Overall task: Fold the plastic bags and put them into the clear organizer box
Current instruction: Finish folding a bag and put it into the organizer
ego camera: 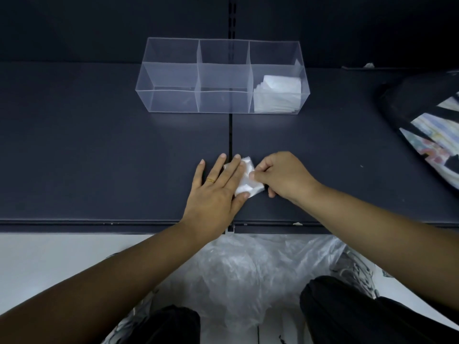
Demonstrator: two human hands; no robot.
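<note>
Presently the small folded plastic bag (248,181) lies at lower centre of the frame on the dark shelf (99,157), directly between both hands. The left hand (218,192) lies flat, fingers spread, pressing its left part. The right hand (283,177) pinches its right edge with thumb and fingertips. The clear organizer box (171,101) stands straight above, well apart, with folded bags (278,93) in its right compartment. The right hand is judged nearer that compartment.

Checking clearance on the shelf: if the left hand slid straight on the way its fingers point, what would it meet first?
The left hand would cross bare shelf, then likely meet the front wall of the clear organizer box, near its middle-right divider.
</note>
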